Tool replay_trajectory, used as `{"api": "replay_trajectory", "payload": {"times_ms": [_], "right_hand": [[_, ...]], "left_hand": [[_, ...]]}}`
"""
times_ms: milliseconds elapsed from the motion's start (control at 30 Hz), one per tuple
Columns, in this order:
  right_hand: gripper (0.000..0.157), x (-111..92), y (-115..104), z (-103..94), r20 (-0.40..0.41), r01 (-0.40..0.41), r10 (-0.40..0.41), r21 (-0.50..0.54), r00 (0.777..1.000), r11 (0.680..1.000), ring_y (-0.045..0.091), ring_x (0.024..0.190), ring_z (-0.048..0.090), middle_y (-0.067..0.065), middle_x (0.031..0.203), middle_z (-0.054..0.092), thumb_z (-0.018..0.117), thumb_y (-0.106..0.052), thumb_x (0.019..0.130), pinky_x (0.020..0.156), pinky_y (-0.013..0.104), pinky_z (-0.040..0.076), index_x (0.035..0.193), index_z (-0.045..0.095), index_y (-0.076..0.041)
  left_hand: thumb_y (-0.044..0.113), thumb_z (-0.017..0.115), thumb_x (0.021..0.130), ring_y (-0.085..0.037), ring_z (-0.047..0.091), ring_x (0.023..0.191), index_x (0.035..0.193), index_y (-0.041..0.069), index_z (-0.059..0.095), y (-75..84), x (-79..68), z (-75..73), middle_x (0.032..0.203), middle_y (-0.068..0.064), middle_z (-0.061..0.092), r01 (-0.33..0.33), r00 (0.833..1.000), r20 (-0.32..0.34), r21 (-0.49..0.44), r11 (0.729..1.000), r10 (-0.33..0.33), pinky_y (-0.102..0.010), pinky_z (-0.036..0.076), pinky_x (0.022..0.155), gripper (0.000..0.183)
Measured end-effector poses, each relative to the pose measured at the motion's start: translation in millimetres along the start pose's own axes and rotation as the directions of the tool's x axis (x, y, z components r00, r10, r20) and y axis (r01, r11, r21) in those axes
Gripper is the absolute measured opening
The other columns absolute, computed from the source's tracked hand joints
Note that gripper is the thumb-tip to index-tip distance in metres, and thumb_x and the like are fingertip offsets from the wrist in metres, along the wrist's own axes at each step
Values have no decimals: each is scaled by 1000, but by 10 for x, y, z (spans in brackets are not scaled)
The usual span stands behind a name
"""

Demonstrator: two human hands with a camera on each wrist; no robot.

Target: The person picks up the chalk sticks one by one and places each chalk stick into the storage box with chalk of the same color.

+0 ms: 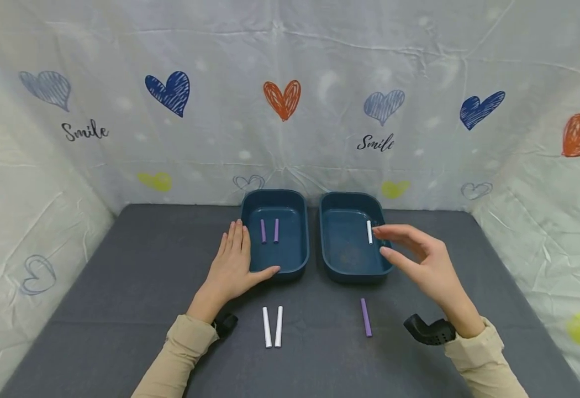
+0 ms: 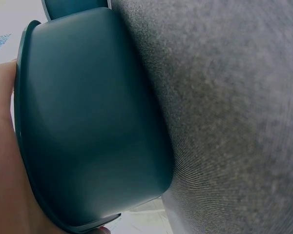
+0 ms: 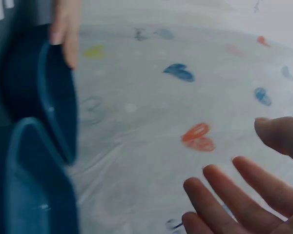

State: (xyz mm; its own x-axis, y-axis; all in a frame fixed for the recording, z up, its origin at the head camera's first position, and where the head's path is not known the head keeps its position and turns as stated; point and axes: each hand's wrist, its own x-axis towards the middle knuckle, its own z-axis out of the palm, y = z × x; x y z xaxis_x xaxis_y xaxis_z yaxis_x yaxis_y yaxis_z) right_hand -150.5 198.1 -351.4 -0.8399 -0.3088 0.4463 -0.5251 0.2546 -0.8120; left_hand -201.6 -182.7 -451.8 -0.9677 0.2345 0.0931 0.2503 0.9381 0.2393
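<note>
In the head view, my left hand rests on the left teal bin, fingers straight along its left side and thumb over the near rim. Two purple chalk sticks lie inside that bin. My right hand hovers at the right edge of the right teal bin, thumb and fingers apart with nothing between them. A white chalk stick is in this bin, close to the right fingertips. The left wrist view shows the left bin's outer wall beside the hand.
On the dark grey table, two white chalk sticks lie in front of the left bin. One purple chalk stick lies before the right bin. A white curtain with printed hearts stands behind and at both sides.
</note>
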Motion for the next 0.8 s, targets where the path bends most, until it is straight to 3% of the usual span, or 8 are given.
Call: {"api": "replay_trajectory", "payload": {"times_ms": [233, 367, 500, 600, 800], "right_hand": [[34, -331, 267, 25, 42, -125, 123, 46, 991, 991, 20, 117, 61, 15, 126, 65, 67, -5, 95, 94, 26, 51, 128, 64, -8], [30, -473, 425, 112, 78, -216, 211, 72, 974, 974, 22, 112, 64, 14, 125, 66, 67, -10, 96, 92, 28, 53, 126, 66, -8], [30, -570, 599, 218, 134, -289, 272, 121, 953, 950, 30, 113, 64, 21, 125, 64, 67, -13, 95, 89, 31, 55, 125, 66, -6], [30, -612, 722, 272, 170, -321, 298, 134, 939, 937, 38, 113, 63, 25, 125, 62, 68, -14, 95, 88, 33, 56, 124, 65, -5], [36, -669, 925, 309, 268, -332, 303, 69, 914, 941, 33, 115, 61, 18, 127, 63, 70, -14, 94, 91, 34, 54, 127, 63, -3]], "left_hand": [[87, 45, 79, -37, -6, 150, 155, -10, 9, 19, -1, -22, 163, -25, -4, -3, 1000, -8, -9, 1000, 3, -51, 4, 120, 127], [87, 44, 79, -37, -7, 150, 155, -9, 8, 18, 3, -34, 163, -25, -4, -1, 1000, -2, -12, 1000, 1, -51, 4, 120, 128], [86, 45, 80, -36, -6, 150, 155, -10, 8, 13, 1, -37, 163, -25, -4, 4, 1000, -4, -7, 1000, -5, -51, 4, 120, 127], [87, 45, 79, -36, -7, 151, 155, -10, 9, 13, 1, -31, 163, -25, -4, 4, 1000, -3, -9, 1000, -4, -51, 4, 120, 127], [89, 43, 78, -35, -7, 151, 155, -9, 9, 13, -6, -17, 163, -25, -4, 3, 1000, -2, -7, 1000, -3, -51, 4, 120, 129]]}}
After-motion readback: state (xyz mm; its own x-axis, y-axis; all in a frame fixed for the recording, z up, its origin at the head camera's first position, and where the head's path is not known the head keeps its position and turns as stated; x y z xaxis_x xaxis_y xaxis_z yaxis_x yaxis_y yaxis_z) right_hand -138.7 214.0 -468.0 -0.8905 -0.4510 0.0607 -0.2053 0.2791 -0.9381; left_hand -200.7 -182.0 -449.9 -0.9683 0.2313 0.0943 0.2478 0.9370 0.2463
